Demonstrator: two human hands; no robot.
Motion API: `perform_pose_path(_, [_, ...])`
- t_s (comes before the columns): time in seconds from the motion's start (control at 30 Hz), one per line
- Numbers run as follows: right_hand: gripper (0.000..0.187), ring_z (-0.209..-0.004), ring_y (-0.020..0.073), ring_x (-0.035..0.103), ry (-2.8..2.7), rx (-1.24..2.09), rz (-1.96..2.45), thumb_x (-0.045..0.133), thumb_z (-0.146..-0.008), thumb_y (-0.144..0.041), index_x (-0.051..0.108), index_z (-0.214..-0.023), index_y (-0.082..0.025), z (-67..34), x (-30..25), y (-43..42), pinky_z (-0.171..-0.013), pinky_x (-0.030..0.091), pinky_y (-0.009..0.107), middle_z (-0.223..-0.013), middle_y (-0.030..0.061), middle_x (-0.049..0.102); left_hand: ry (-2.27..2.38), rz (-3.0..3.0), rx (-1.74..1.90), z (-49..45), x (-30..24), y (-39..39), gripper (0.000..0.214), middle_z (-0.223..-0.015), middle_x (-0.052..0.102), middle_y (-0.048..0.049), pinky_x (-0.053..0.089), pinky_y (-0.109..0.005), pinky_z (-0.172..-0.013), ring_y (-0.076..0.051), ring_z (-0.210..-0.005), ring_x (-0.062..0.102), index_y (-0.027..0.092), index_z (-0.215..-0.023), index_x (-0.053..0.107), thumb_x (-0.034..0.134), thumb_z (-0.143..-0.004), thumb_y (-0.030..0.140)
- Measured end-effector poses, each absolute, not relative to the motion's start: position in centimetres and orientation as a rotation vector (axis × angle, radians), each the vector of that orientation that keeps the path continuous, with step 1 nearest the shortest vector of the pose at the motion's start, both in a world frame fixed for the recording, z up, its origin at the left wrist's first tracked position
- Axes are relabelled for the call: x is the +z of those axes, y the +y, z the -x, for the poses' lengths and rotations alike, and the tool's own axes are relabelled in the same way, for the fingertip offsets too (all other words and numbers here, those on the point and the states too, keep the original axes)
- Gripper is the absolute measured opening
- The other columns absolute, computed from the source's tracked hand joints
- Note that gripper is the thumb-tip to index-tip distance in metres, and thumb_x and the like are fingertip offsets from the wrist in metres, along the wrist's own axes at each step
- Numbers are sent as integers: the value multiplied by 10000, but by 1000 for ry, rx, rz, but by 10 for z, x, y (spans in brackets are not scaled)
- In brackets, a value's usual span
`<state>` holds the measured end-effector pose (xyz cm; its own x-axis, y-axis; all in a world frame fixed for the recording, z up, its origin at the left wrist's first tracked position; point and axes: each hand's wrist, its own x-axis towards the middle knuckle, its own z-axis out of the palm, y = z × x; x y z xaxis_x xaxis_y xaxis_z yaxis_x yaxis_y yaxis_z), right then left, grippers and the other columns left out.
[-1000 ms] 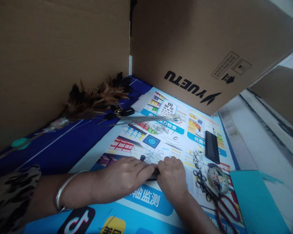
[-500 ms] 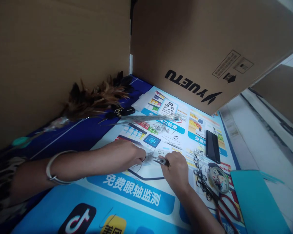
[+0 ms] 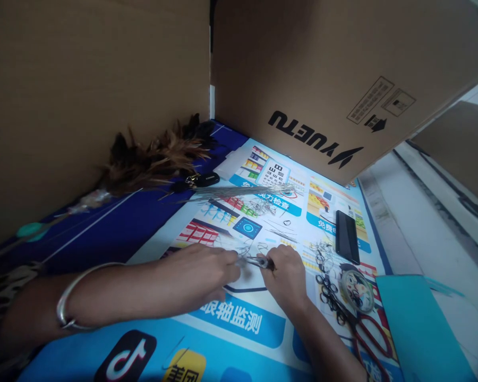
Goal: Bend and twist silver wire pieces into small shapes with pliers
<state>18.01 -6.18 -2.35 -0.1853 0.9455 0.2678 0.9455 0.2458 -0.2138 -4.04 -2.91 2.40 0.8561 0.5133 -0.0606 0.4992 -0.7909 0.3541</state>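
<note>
Gripping pliers [image 3: 259,261] mid-surface [image 3: 83,350], well in from the right edge, with the fingers of the right hand [image 3: 283,273] clamped around them. Meeting, at the tips, the curled fingers of the left hand [image 3: 211,269]; cannot tell whether closed on anything. Could nip skin there through such closeness, snag loose wires [image 3: 282,235] toward the far edge, or, swinging wide, shove scissors [image 3: 372,339] off the right edge.

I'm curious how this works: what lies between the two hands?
In the head view, pliers held by the right hand point across the gap toward the left hand. Whether their tips touch it is too blurred to tell.
</note>
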Motion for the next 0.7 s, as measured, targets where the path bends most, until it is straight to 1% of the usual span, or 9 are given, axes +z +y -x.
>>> perform_pose_path(0.1, [190, -689, 148, 421, -2187, 5, 1734, 536, -813, -246, 497, -642, -176, -180, -23, -62, -640, 281, 266, -678, 13, 490, 683, -2701, 100, 37, 15, -34, 175, -821, 619, -15, 332, -261, -510, -216, -711, 601, 217, -856, 599, 675, -707, 166])
perform_pose_path(0.3, [204, -688, 145, 417, -2208, 16, 1746, 528, -826, -263, 493, -644, -177, -179, -22, -61, -634, 275, 265, -676, 10, 488, 632, -2648, 172, 33, 12, -37, 139, -728, 630, -15, 334, -266, -492, -195, -639, 599, 190, -781, 609, 557, -729, 73])
perform_pose_path(0.43, [206, -684, 142, 419, -2222, 8, 1731, 534, -822, -263, 489, -641, -175, -180, -22, -61, -632, 277, 264, -674, 9, 485, 648, -2654, 130, 32, 11, -40, 161, -755, 644, -46, 330, -270, -507, -208, -670, 605, 169, -775, 605, 514, -726, 46])
perform_pose_path(0.53, [222, -683, 142, 422, -2214, -11, 1708, 520, -833, -273, 491, -636, -174, -180, -22, -62, -638, 284, 265, -669, 10, 484, 675, -2567, 127, 34, 16, -38, 122, -750, 642, -43, 310, -263, -504, -205, -661, 596, 178, -797, 589, 506, -762, 96])
perform_pose_path(0.6, [228, -684, 144, 422, -2199, -21, 1703, 515, -836, -278, 492, -633, -175, -180, -22, -63, -643, 287, 267, -668, 11, 484, 739, -2384, 126, 35, 22, -34, 72, -695, 623, -11, 291, -245, -487, -174, -589, 567, 194, -795, 568, 500, -794, 168])
perform_pose_path(0.7, [212, -690, 148, 423, -2174, -28, 1701, 521, -824, -270, 495, -635, -178, -181, -24, -64, -647, 290, 269, -665, 10, 480, 833, -2046, 160, 34, 30, -24, 90, -620, 553, 25, 318, -208, -506, -140, -585, 526, 194, -748, 529, 465, -811, 198])
